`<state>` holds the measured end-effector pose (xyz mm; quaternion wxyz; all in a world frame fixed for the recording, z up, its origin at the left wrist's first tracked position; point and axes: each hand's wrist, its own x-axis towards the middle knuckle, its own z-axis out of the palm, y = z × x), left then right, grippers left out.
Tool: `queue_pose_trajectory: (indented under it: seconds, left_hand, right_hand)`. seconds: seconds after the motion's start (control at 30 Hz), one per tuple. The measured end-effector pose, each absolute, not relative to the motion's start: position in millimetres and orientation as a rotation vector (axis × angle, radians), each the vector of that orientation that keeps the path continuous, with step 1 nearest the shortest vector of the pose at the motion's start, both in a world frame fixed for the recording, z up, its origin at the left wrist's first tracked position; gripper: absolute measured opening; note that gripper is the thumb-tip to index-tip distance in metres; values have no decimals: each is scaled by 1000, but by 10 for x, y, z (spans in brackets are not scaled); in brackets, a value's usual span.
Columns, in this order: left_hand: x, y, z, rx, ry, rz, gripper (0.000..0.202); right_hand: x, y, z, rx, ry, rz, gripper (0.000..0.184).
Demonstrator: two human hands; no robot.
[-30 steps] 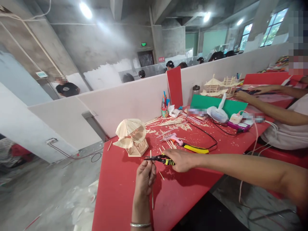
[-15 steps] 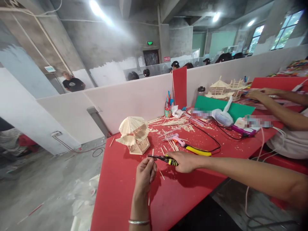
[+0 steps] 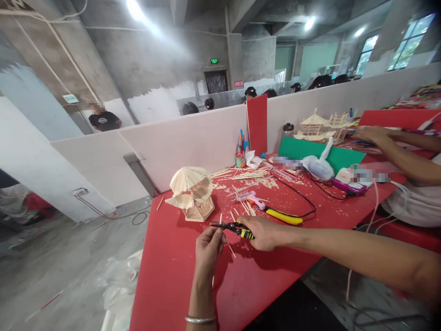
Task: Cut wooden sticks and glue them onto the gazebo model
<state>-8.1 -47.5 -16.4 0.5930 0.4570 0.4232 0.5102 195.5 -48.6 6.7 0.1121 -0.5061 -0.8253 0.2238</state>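
My left hand (image 3: 208, 250) pinches a thin wooden stick (image 3: 221, 218) that stands roughly upright between thumb and fingers. The stick's upper end shows above the fingertips. My right hand (image 3: 263, 233) is wrapped round the yellow-and-black handles of a pair of pliers (image 3: 231, 225). The dark jaws point left and lie across the stick just above my left fingers; whether they press on it I cannot tell. Just behind my left hand stands a small pavilion model (image 3: 193, 191) built of wooden sticks, with a layered roof on a hexagonal base.
Loose sticks (image 3: 246, 174) and shavings litter the red table (image 3: 172, 276). Behind my right hand lie a pink glue gun (image 3: 254, 200) and a yellow-handled tool (image 3: 284, 216). A pen cup (image 3: 240, 161) stands near the white partition (image 3: 206, 138). At right, a co-worker's hands (image 3: 374, 134) are at work.
The pliers and my right hand have shifted very slightly left. My left hand has turned a little, and slightly more of the stick shows above the jaws.
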Motion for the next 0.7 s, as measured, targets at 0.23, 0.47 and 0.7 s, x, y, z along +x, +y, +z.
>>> queue_pose_trajectory:
  seconds: [0.23,0.47,0.7]
  left_hand:
    - [-94,-448,-176,1106,1015,1233,43]
    - [-91,-441,-212,1199,1128,1292,39]
    - [-76,-450,-205,1163,1108,1299,43]
  right_hand:
    - [1918,-465,25,-1480,-2412,625,33]
    - [1909,-479,-11,-1507,-2395,695,33]
    - [1872,-499,-36,-1590,-2362,697,31]
